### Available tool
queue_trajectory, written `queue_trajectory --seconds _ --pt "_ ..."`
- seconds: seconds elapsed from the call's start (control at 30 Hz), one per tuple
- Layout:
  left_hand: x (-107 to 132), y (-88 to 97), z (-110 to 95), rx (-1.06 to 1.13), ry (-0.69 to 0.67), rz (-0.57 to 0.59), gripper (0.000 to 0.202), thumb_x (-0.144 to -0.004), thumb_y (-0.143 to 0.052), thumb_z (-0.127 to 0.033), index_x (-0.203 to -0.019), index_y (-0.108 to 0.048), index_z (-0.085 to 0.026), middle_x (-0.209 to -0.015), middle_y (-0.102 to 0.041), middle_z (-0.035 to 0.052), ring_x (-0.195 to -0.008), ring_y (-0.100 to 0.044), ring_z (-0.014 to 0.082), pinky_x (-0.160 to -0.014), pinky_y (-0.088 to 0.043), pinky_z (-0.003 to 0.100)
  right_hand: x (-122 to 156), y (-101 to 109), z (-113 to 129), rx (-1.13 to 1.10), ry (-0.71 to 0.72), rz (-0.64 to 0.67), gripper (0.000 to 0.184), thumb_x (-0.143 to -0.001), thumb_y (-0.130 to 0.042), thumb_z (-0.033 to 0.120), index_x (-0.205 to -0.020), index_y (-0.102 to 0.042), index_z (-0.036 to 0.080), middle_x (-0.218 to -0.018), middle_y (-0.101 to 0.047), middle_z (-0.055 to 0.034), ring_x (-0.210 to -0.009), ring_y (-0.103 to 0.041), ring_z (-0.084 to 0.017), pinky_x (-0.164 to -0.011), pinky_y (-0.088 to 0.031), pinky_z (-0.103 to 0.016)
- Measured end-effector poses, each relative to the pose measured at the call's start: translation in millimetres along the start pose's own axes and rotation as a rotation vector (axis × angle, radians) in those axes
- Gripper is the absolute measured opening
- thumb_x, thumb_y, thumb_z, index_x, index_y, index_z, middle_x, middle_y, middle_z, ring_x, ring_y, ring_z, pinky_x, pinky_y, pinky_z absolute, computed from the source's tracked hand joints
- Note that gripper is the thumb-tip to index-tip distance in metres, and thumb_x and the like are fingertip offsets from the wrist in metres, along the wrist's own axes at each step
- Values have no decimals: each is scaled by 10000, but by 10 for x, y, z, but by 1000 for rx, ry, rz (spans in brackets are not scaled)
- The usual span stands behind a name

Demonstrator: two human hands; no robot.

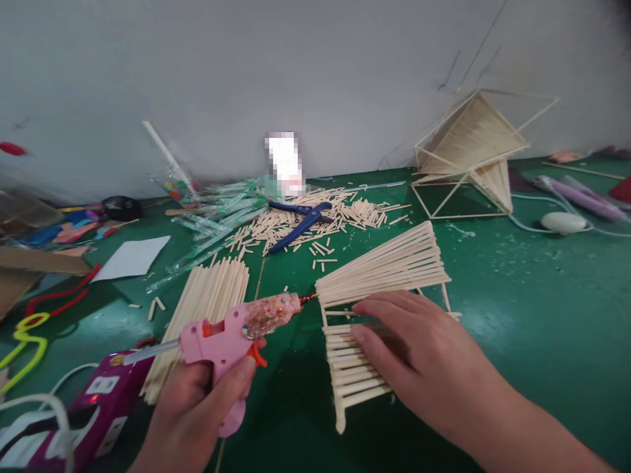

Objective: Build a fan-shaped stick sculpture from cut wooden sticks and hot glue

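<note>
My left hand [197, 407] is wrapped round the grip of a pink hot-glue gun [236, 328], finger by the orange trigger. The gun's nozzle points right, close to the corner of a panel of pale wooden sticks [389, 266] on the green table [532, 309]. My right hand [409, 348] lies on the lower part of that stick panel, fingers stretched out and pressing on the sticks.
A bundle of long sticks [207, 302] lies left of the panel. Behind it are scattered short stick pieces [315, 220], blue cutters [300, 220] and clear glue rods [217, 220]. A stick frame model [468, 151] stands far right. A purple power strip [98, 407] sits near left.
</note>
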State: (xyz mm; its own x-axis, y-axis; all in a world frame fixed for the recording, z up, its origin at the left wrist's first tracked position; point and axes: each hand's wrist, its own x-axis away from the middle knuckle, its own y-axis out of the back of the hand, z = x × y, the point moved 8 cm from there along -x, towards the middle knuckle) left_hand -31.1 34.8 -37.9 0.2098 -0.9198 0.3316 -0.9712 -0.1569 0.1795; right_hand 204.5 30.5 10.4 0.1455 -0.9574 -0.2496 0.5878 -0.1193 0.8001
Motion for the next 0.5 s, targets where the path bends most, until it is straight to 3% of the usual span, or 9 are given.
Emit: queue_trajectory --seconds 0.23,0.5 --pt "2 65 18 -154 13 -49 369 -539 -730 -467 -446 -534 -168 -409 -505 -17 -365 -410 97 -340 -325 199 21 -65 -75 -86 -98 80 236 -876 -489 321 -1029 -644 230 -1035 -654 -39 -839 -611 -206 -735 -509 -377" --pt "-8 68 9 -189 30 -46 382 -548 -719 -477 -456 -534 -155 -425 -500 -19 -373 -402 82 -353 -337 187 0 -108 -151 -278 -142 119 176 -880 -504 284 -980 -643 242 -1018 -635 -17 -874 -603 -162 -748 -511 -303"
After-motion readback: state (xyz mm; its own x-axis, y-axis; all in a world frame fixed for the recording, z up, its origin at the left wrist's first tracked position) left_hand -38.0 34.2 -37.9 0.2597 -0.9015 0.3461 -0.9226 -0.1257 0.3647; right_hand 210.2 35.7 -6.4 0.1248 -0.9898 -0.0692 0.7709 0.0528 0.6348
